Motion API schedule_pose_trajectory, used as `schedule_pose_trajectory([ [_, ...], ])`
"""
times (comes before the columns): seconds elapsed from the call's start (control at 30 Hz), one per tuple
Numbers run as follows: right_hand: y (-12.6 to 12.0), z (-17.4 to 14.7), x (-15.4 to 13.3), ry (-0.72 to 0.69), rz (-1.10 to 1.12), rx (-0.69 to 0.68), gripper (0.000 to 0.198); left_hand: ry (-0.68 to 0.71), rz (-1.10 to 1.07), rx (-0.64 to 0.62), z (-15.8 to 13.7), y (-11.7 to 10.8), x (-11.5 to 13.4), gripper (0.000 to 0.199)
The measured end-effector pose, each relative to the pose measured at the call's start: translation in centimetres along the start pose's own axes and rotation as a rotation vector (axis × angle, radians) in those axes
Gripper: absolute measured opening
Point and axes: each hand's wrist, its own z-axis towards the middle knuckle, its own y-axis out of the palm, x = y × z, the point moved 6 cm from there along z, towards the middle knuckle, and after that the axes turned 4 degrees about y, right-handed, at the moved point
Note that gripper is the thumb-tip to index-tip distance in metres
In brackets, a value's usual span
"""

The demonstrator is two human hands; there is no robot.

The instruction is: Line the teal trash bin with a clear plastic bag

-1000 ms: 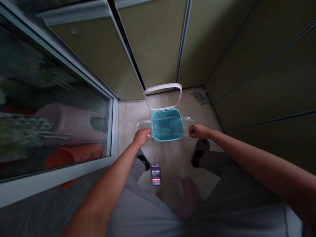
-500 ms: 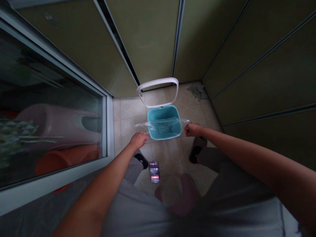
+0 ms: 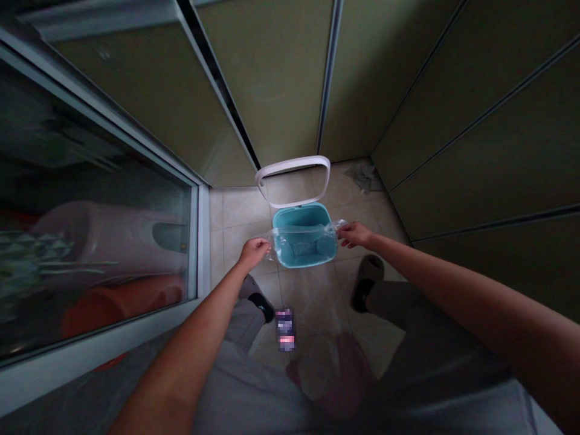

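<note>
A teal trash bin [image 3: 304,264] stands on the tiled floor in front of me, its mouth facing up. Its white rim frame [image 3: 294,163] is hinged up at the back. Across the bin's opening stretches a clear plastic bag [image 3: 299,229]. My left hand [image 3: 254,251] pinches the bag at the bin's left side. At the right side, my right hand [image 3: 356,234] has its fingers curled on the bag's other end.
Cabinet panels [image 3: 290,78] close off the back and right. A glass door [image 3: 99,217] in a pale frame is on the left. A grey cloth [image 3: 364,176] lies in the far corner. My slippered feet [image 3: 368,281] flank a small pixelated object [image 3: 285,329] on the floor.
My fists have loosened into fingertip grips at the bag's ends. The bag sits closer over the bin's sides. The whole view has shifted slightly, so the bin appears lower.
</note>
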Motion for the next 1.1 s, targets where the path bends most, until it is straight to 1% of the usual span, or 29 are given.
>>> schedule_pose_trajectory([
  [0.07, -0.5, -0.6, -0.3, 0.060, 0.155, 0.078, 0.021, 0.042, 0.142, 0.138, -0.3, -1.3, 1.1, 0.017],
  [0.13, -1.1, -1.3, -0.7, 0.070, 0.217, 0.215, 0.031, 0.073, 0.281, 0.232, -0.7, -2.2, 2.2, 0.023],
  [0.2, -1.6, -1.9, -1.2, 0.017, 0.178, 0.349, 0.043, 0.068, 0.358, 0.240, -0.8, -2.4, 3.0, 0.036],
  [0.27, -1.7, -2.3, -1.9, -0.093, 0.074, 0.410, 0.046, 0.062, 0.426, 0.207, -0.6, -2.3, 3.7, 0.039],
  [0.33, -1.5, -2.5, -2.7, -0.210, -0.027, 0.406, 0.037, 0.055, 0.477, 0.185, -0.3, -2.3, 4.3, 0.032],
  [0.4, -1.3, -2.4, -3.4, -0.281, -0.083, 0.388, 0.025, 0.031, 0.491, 0.181, 0.2, -2.4, 4.5, 0.025],
  [0.47, -1.4, -2.0, -3.6, -0.285, -0.076, 0.381, 0.017, 0.022, 0.482, 0.166, 0.7, -2.6, 4.5, 0.023],
  [0.6, -1.8, -0.1, -3.4, -0.212, -0.032, 0.389, 0.007, 0.028, 0.470, 0.110, 2.2, -2.7, 4.0, 0.020],
  [0.73, -2.3, 3.0, -2.7, -0.136, -0.046, 0.409, 0.012, -0.014, 0.403, 0.137, 4.5, -2.7, 2.5, 0.018],
  [0.83, -2.8, 5.2, -2.6, -0.106, -0.163, 0.452, 0.019, -0.034, 0.260, 0.159, 6.9, -2.5, 1.3, 0.015],
  [0.93, -3.2, 6.9, -2.9, -0.123, -0.255, 0.470, 0.022, -0.064, 0.121, 0.168, 9.4, -2.1, 0.4, 0.013],
  [1.1, -2.9, 9.6, -3.1, -0.160, -0.277, 0.414, 0.024, -0.087, 0.035, 0.132, 12.7, -1.1, -0.7, 0.014],
])
